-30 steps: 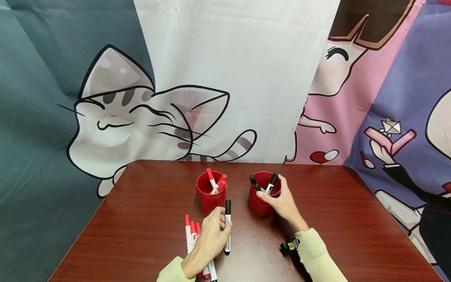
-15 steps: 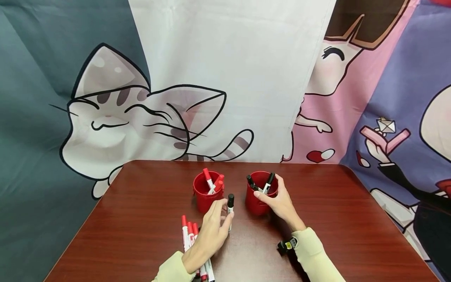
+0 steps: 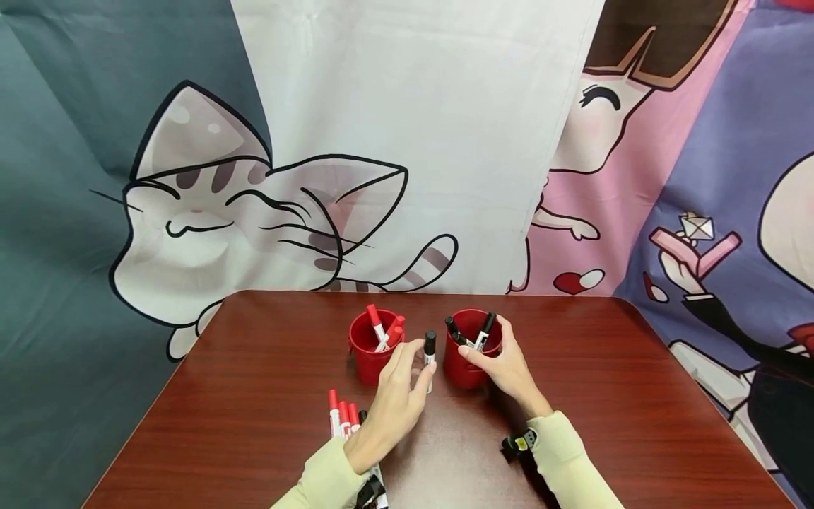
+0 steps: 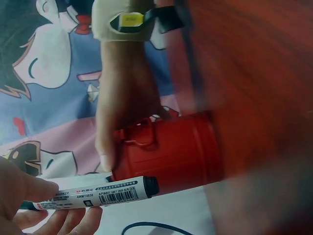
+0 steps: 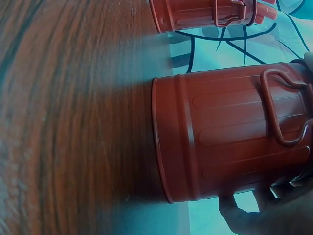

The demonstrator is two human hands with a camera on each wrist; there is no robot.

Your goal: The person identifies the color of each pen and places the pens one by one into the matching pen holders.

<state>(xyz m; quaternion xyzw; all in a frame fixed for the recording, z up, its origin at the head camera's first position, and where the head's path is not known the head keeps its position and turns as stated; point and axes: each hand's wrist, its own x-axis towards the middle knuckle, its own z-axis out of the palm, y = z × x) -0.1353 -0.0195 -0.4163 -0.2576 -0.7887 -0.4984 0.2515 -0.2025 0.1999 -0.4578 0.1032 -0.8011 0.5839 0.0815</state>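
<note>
My left hand pinches a black-capped whiteboard marker between thumb and fingers, its cap upward, just left of the right red bucket. In the left wrist view the marker shows its white printed barrel, its black end overlapping the bucket. My right hand grips that bucket by its right side, thumb at the front rim. Several black-capped markers lean inside it. The right wrist view shows the bucket's ribbed wall and wire handle, with fingers underneath it in the picture.
A second red bucket holding red-capped markers stands to the left. Several more markers, mostly red-capped, lie on the brown table, partly hidden by the left forearm. A cartoon-printed cloth hangs behind the table.
My left hand has lifted the black-capped marker off the table and carried it forward and right toward the right bucket, tilting it. The right hand keeps its grip on the bucket.
</note>
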